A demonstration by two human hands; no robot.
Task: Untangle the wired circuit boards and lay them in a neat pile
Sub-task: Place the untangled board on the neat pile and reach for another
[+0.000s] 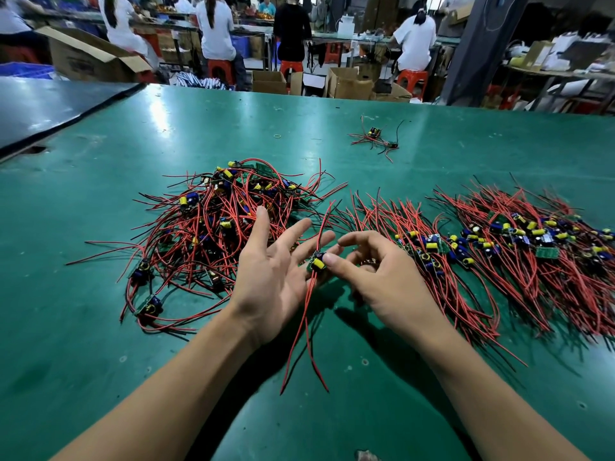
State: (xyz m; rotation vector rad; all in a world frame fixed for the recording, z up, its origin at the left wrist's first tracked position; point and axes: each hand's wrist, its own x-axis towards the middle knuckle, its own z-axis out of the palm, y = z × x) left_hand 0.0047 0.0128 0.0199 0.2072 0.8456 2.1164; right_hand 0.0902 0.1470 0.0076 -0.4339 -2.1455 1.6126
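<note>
Left grip (276, 274): palm up, fingers spread and straight, released, serving as a tray. One board (316, 263) lies across its outer fingertips, between the two hands, above the worktop (100, 261). The board's red wires (304, 331) hang free toward the near edge, clear of everything else, so it looks separated.

Right grip (379, 274): thumb tip on the board's yellow capacitor, other fingers loosely curled. Any finger closing beneath is hidden, so cannot tell if it pinches. Likely a handover, left to right.

Tangle (213, 224) lies to the left, just beyond the left grip. Combed pile (432, 257) lies to the right, wires parallel and boards in a row, with a second pile (549, 251) beyond it. The board probably goes on the nearer pile, wires laid along the same line
</note>
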